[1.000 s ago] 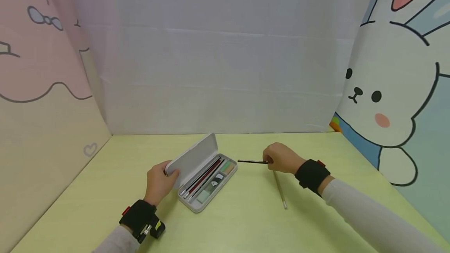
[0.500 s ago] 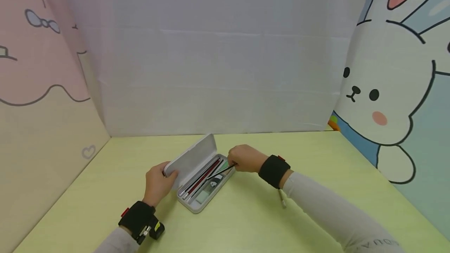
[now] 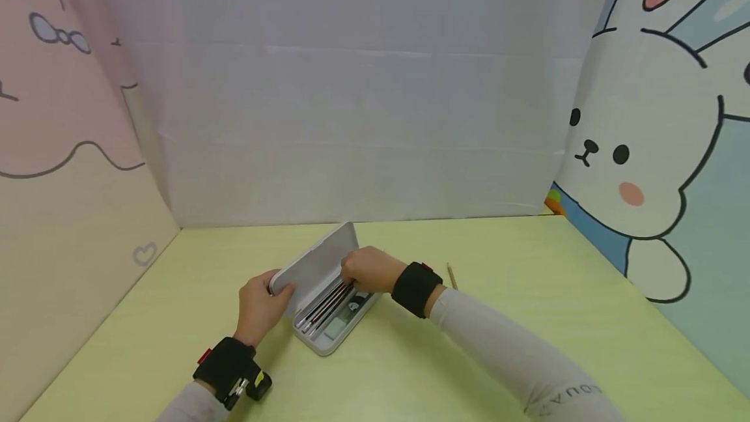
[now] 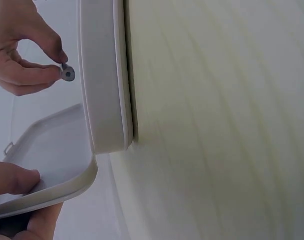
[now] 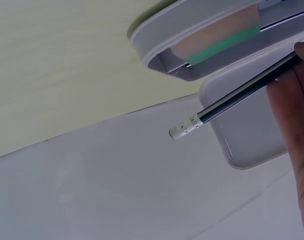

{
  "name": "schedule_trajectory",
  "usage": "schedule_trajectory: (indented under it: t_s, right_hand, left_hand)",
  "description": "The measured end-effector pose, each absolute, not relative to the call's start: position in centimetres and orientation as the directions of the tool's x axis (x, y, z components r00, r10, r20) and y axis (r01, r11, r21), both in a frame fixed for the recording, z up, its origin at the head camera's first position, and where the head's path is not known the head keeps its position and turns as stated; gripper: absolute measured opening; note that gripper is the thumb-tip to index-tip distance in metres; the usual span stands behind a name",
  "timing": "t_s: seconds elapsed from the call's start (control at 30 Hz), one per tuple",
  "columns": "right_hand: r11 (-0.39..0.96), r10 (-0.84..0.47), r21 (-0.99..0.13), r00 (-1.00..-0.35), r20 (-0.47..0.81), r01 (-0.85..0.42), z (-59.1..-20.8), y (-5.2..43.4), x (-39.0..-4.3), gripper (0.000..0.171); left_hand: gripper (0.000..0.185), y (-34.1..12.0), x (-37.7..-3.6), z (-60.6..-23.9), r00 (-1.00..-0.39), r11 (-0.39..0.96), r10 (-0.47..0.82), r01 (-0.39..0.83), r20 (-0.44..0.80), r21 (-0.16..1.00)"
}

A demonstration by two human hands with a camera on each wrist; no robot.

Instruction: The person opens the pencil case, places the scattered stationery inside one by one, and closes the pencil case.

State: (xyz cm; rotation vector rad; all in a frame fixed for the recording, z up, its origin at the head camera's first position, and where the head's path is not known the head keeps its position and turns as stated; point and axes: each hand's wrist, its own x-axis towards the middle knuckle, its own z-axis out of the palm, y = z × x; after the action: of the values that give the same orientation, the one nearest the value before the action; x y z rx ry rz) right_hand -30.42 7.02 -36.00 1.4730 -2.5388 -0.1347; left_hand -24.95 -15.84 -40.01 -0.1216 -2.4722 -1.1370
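The right hand covers the far end of the open white pencil case, so the contents there are hidden in the head view; only the near ends of several dark and red pencils and a pale green eraser show. The right sleeve hides most of a yellowish pencil lying on the yellow-green surface to the right of the case, well apart from it. The sleeve carries pale lettering near the frame's lower edge, too blurred to read for certain.

The right hand has its fingers curled round a black pencil with a white eraser tip, holding it over the case tray, just above the pencils already lying there; the left wrist view shows its fingertips pinching the pencil's end. The left hand grips the near corner of the raised lid, thumb on the inner face and fingers behind, holding it tilted open. Both wrists wear black bands.
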Motion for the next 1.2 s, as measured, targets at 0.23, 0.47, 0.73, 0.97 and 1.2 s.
schedule_trajectory:
  t_s: [0.23, 0.47, 0.73, 0.97, 1.2]
  right_hand:
    - [0.488, -0.872, 0.165, -0.474, 0.120, -0.857, -36.7, 5.7, -30.9, 0.017]
    - [0.494, -0.869, 0.134, -0.483, 0.106, -0.859, -36.8, 5.4, -30.9, 0.018]
    - [0.504, -0.864, 0.095, -0.498, 0.080, -0.859, -36.8, 5.2, -30.9, 0.017]
    - [0.507, -0.862, 0.109, -0.502, 0.075, -0.855, -37.0, 5.4, -30.9, 0.017]
    - [0.503, -0.864, 0.099, -0.495, 0.095, -0.859, -37.2, 6.2, -31.2, 0.017]
  left_hand:
    - [0.019, -15.9, -25.0, -40.0, -0.913, 0.656, -0.091, 0.245, 0.397, 0.714]
    - [0.019, -15.9, -24.8, -40.1, -0.909, 0.659, -0.091, 0.251, 0.406, 0.709]
    - [0.022, -16.0, -24.9, -40.1, -0.911, 0.644, -0.094, 0.251, 0.401, 0.722]
    - [0.022, -15.9, -24.9, -40.1, -0.916, 0.641, -0.098, 0.240, 0.388, 0.729]
    - [0.021, -16.0, -24.9, -40.0, -0.919, 0.641, -0.103, 0.232, 0.382, 0.732]
